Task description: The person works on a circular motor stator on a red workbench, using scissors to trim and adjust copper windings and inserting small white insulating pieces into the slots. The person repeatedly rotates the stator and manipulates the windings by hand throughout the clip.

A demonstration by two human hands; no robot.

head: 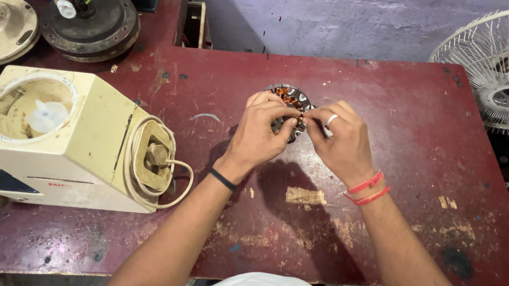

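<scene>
Just the one view here, a head-worn cam looking steeply down from above the person's chest onto a worn red table, facing away from the body toward the grey wall behind the table. It sits pretty close, with both forearms running up from the bottom edge, and the table fills most of the frame.
</scene>
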